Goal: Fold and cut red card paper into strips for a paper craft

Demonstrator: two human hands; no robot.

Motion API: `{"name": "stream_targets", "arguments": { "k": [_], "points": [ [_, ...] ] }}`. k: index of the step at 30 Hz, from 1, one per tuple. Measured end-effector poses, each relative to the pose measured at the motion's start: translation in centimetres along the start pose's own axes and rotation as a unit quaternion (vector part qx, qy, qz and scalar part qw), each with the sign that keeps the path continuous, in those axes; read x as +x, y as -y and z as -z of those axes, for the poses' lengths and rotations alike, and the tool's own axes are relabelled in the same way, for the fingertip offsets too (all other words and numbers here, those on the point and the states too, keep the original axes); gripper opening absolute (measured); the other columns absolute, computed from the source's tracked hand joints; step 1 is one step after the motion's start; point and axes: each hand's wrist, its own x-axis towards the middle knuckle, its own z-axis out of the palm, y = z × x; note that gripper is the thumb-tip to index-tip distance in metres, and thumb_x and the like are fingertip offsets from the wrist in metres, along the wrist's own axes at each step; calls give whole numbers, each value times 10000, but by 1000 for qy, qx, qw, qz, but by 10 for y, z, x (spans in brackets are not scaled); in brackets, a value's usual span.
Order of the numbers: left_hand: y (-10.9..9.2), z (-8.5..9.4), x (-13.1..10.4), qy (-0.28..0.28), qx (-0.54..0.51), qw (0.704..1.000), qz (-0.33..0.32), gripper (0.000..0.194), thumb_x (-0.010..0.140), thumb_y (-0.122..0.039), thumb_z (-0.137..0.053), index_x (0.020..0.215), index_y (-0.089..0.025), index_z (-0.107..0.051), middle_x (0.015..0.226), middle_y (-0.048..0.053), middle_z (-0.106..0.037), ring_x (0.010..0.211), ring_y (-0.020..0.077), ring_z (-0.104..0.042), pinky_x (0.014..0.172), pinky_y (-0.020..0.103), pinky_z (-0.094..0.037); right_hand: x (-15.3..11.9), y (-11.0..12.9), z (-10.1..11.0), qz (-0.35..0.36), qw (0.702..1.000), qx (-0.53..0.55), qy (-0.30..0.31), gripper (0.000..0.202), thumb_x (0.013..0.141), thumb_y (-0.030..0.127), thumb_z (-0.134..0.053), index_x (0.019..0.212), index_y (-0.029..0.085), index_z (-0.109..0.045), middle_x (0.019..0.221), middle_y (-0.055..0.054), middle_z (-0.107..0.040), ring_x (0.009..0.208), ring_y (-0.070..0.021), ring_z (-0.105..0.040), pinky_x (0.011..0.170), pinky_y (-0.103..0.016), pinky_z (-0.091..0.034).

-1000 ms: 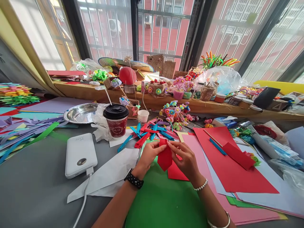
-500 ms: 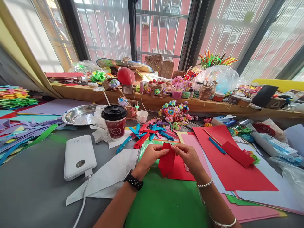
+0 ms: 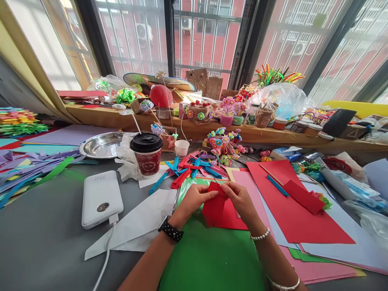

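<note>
A piece of red paper [image 3: 213, 208] stands up between my two hands above a green mat [image 3: 212, 258]. My left hand [image 3: 195, 200] pinches its upper left side between thumb and fingers. At the upper right edge, my right hand [image 3: 238, 198] grips the same paper with closed fingertips. The paper's top part is bent over between the hands. Something thin and dark shows by the top edge, too small to make out. Another red sheet [image 3: 235, 220] lies flat behind it, partly hidden by my right hand.
Folded blue and red paper strips [image 3: 194, 167] lie beyond my hands. To the left are a lidded cup [image 3: 147, 155], a white power bank [image 3: 102, 198] with a cable, and white paper [image 3: 136, 226]. A large red sheet [image 3: 303, 214] covers other papers on the right.
The top of the red paper now bends over further towards the right. My right fingers have shifted slightly right, while my left hand stays nearly still.
</note>
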Motion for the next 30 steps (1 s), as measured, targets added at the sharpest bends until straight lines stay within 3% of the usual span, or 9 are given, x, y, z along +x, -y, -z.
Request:
{"name": "stream_targets", "arguments": {
  "k": [5,11,20,27,30],
  "points": [
    [-1,-1,-1,33,2,999,2,264,595,-369,-617,562,-116,-552,518,-41,-476,489,70,-391,448,184,-264,2,0,0,69,991,-114,-15,246,791,340,-426,616,175,-478,577,14,-470,526,-105,-411,471,-205,-329],
    [-2,-4,-2,25,28,999,-22,315,622,-408,-576,524,-127,-472,515,-54,-391,477,56,-328,413,174,-227,-1,-1,-5,112,974,-192,-49,258,834,283,-342,597,191,-384,550,28,-398,515,-109,-386,484,-213,-300],
    [4,-2,1,12,65,997,-51,279,647,-399,-552,595,-125,-556,569,-16,-491,523,88,-413,440,184,-295,2,-8,-7,105,955,-278,-14,317,846,345,-259,559,210,-283,516,24,-374,481,-129,-362,474,-239,-266],
    [4,-1,1,25,51,997,-44,243,670,-363,-546,664,-123,-584,620,-8,-542,561,96,-457,481,183,-325,6,-10,-1,48,976,-194,86,357,838,417,-255,561,203,-324,500,30,-392,464,-115,-376,435,-215,-272],
    [3,-1,1,28,64,996,-51,244,688,-358,-527,715,-125,-593,674,8,-572,601,113,-487,509,193,-351,6,-8,-1,64,973,-214,66,363,841,399,-272,542,199,-319,488,35,-386,458,-111,-368,433,-214,-262]
  ]
}}
